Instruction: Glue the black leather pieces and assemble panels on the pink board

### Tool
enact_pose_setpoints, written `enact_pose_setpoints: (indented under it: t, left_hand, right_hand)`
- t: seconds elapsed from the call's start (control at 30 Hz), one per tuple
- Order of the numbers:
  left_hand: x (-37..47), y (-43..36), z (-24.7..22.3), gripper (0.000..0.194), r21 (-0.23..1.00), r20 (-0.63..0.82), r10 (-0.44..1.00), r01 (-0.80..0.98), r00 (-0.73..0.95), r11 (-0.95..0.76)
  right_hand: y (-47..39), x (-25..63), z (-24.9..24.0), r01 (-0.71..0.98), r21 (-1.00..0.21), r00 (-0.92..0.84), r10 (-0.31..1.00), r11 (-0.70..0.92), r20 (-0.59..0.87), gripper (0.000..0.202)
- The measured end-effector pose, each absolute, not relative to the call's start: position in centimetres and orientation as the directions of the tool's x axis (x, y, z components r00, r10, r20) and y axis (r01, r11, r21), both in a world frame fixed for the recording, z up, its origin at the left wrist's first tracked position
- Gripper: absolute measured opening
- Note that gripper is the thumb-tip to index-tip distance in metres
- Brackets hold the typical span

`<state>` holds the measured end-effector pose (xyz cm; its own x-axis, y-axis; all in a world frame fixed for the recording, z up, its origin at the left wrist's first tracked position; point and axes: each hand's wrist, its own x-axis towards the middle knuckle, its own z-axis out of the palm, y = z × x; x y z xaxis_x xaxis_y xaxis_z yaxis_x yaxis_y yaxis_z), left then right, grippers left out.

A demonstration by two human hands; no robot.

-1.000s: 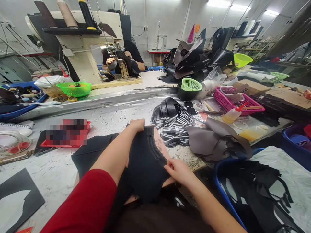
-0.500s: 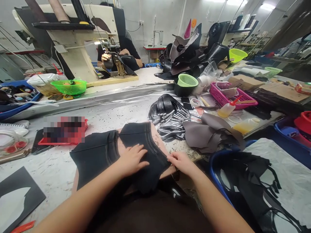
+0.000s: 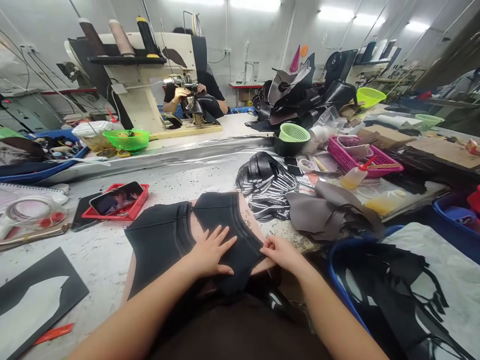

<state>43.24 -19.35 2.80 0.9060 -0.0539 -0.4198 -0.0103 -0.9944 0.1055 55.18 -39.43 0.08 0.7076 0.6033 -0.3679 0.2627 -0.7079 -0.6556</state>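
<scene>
My left hand [image 3: 213, 254] lies palm down with its fingers spread on a black fabric piece [image 3: 222, 212] near the table's front edge. At that piece's right corner, my right hand [image 3: 283, 254] pinches the edge between thumb and fingers. A darker band curves along the piece's right side. To its left lies a similar black piece [image 3: 155, 240], partly covered by my left forearm. Both rest on a pinkish flat sheet or board [image 3: 245, 209], which shows around their edges.
Beyond the pieces lie bundled black strips [image 3: 262, 172] and brown cut pieces [image 3: 318, 210]. A red tray [image 3: 140, 205] holding a phone [image 3: 116, 198] stands left. At right is a blue tub [image 3: 333, 270] with black scraps. Across the table, a person works at a sewing machine [image 3: 138, 100].
The camera view has shifted, so the scene sits lower and further right. My left fingers are spread wider on the fabric. My right hand still pinches the same corner.
</scene>
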Motion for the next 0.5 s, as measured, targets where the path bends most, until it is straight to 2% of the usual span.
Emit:
enact_pose_setpoints:
  t: [0.13,0.23,0.33,0.4,0.5]
  left_hand:
    - [43.0,-19.4,2.7,0.091,0.121,-0.402,-0.099,-0.054,0.91,-0.991]
    - [42.0,-19.0,2.7,0.091,0.185,-0.377,-0.159,-0.094,0.912,-0.978]
    - [39.9,-17.0,3.0,0.074,0.25,-0.264,-0.148,-0.081,0.953,-0.965]
    - [38.5,-14.5,3.5,0.057,0.237,-0.133,0.0,0.032,0.991,-0.971]
    - [37.2,-9.5,4.2,0.043,0.18,-0.004,0.377,0.372,0.926,-0.911]
  right_hand:
    - [-39.3,55.2,-0.1,0.291,-0.628,0.699,0.609,-0.722,-0.376,0.013]
    - [-39.3,55.0,0.2,0.34,-0.592,0.697,0.618,-0.731,-0.363,0.013]
    - [-39.1,54.1,0.9,0.428,-0.529,0.707,0.636,-0.733,-0.31,0.013]
    - [-38.5,52.8,1.5,0.508,-0.531,0.678,0.695,-0.679,-0.239,0.01]
    - [-36.2,49.8,2.7,0.653,-0.612,0.518,0.852,-0.447,-0.07,0.01]
